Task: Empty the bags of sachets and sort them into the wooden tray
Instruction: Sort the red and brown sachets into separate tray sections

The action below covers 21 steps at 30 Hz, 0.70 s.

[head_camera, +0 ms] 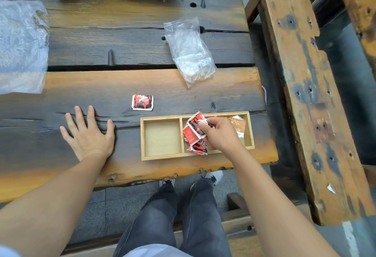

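The right hand grips red sachets over the tray under it, the left hand lies flat and open well apart, and the fat bunch may spill out when dropped.

tray's left compartment open, stray sachet just behind

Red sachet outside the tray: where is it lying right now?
In the head view, the red sachet lies flat on the table just beyond the left corner of the wooden tray, between the left hand and the clear plastic bag.
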Each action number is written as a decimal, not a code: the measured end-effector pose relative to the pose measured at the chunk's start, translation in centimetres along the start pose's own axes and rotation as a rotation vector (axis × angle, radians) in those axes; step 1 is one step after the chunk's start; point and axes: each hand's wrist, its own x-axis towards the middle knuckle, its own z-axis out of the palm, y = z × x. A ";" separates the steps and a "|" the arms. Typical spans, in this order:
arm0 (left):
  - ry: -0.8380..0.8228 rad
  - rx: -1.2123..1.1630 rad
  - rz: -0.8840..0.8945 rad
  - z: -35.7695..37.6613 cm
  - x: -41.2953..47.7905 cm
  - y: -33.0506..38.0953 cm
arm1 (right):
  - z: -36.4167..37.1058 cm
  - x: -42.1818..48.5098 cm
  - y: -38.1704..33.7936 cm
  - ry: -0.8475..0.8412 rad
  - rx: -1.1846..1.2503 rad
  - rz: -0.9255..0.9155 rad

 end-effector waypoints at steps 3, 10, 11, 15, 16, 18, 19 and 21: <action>0.007 -0.001 0.002 0.0 0.0 0.0 | -0.1 -0.7 0.9 -0.021 0.005 0.027; 0.024 -0.025 0.002 0.1 -0.1 0.0 | 0.2 -1.6 1.3 -0.082 0.099 0.069; 0.023 -0.026 0.001 0.1 -0.1 0.0 | 0.2 -1.6 1.2 -0.091 0.104 0.069; 0.023 -0.020 0.002 0.0 -0.2 0.0 | 0.2 -1.3 0.6 -0.093 0.067 0.080; 0.020 -0.021 0.001 0.0 -0.1 0.0 | 0.1 -1.1 0.5 -0.091 0.039 0.079; 0.014 -0.019 0.002 0.0 -0.1 0.0 | -0.1 -0.8 0.3 -0.091 -0.022 0.078; 0.011 -0.017 0.002 0.0 -0.1 0.0 | -0.2 -0.7 0.1 -0.093 -0.048 0.079; 0.005 -0.017 0.001 -0.1 -0.1 -0.1 | -0.4 -0.3 -0.1 -0.092 -0.082 0.078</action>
